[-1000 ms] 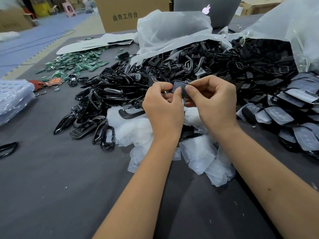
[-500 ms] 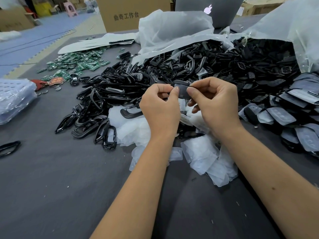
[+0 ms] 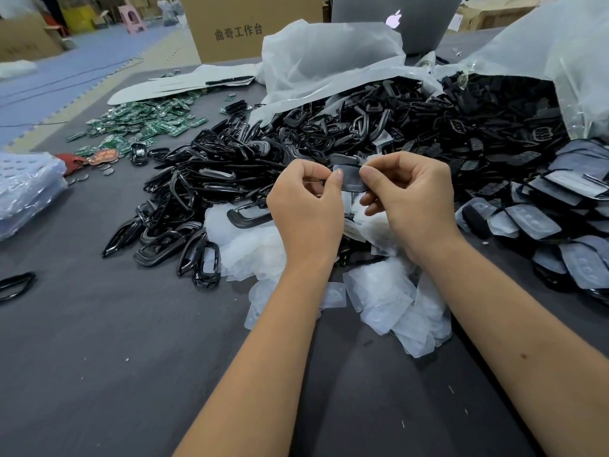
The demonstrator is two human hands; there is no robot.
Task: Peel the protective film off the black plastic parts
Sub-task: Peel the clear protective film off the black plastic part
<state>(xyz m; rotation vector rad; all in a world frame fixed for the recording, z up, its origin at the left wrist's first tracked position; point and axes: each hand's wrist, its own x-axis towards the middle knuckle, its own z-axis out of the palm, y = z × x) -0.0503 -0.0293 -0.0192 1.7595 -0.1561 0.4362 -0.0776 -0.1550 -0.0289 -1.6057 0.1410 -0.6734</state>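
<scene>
- Black plastic part point(image 3: 350, 177), a small flat piece, is held up off the surface between both hands, in front of the big heap of black frames point(image 3: 263, 153).
- Left hand point(image 3: 306, 209) pinches the part's left edge, thumb on the near face and fingers curled behind.
- Right hand point(image 3: 412, 199) pinches the part's upper right corner with thumb and forefinger; a bit of pale protective film point(image 3: 369, 159) shows at those fingertips, though whether it has lifted from the part cannot be told.
- Just below the part, under both wrists, lies a loose pile of peeled film pieces point(image 3: 395, 298), whitish and translucent, on the grey surface point(image 3: 99, 357).
- Behind the part, the heap of black frames spills out of a clear plastic bag point(image 3: 329, 61).
- Right of the part lie more flat black pieces still covered with film point(image 3: 534, 222), overlapping each other.
- Behind those, a second clear bag point(image 3: 560, 54) holds more dark parts.
- Far left of the part, beyond the frames, is a scatter of green circuit boards point(image 3: 145, 120).
- At the left edge of the surface sits a stack of clear bubble-like sheets point(image 3: 26, 189).
- Behind the part, past the bags, stand a cardboard box point(image 3: 250, 28) with printed characters and a grey laptop point(image 3: 395, 21), its lid facing the camera.
</scene>
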